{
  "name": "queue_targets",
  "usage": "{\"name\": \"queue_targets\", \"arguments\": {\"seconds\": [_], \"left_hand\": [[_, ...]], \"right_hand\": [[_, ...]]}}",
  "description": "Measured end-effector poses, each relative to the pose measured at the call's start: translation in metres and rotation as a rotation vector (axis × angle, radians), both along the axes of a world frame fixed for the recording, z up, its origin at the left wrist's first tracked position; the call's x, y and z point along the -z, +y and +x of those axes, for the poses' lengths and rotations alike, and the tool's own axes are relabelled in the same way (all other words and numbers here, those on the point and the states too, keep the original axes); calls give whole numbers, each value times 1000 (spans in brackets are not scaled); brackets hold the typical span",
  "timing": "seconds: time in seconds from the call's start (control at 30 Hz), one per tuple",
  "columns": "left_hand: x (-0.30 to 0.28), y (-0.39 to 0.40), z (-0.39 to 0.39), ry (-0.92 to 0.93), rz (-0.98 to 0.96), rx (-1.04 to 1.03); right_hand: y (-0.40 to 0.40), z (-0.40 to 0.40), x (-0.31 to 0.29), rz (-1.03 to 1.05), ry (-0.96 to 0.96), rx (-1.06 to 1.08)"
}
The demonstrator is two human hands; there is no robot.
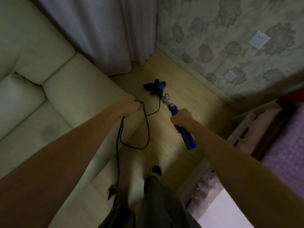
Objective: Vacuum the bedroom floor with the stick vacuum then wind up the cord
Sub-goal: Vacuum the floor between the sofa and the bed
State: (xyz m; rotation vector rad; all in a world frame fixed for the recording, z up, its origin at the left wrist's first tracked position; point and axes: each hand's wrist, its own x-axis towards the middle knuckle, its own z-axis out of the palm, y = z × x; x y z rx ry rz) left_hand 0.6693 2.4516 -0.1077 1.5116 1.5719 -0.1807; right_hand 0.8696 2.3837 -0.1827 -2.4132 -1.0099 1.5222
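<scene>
The right hand (181, 117) grips the stick vacuum (166, 104), steering its head along the floor (164, 153). The left hand (130, 106) holds the cord (146, 129) gathered aside, probably to keep it clear of the head

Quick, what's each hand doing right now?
Left hand: grips the black cord.
Right hand: grips the blue vacuum handle.
</scene>
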Motion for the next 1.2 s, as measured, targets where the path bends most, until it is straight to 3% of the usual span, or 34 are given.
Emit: {"name": "queue_targets", "arguments": {"seconds": [0.3,0.57,0.93,1.2], "left_hand": [[-10,-20,-19,-3,120,148],[-40,-30,-71,-50,118,330],[-52,-41,-121,-113,88,382],[-37,-9,-114,-135,60,296]], "right_hand": [[-77,-25,-64,-74,39,76],[-130,-130,-97,-50,270,399],[-148,-230,-71,88,319,772],[-105,-223,-38,58,249,730]]}}
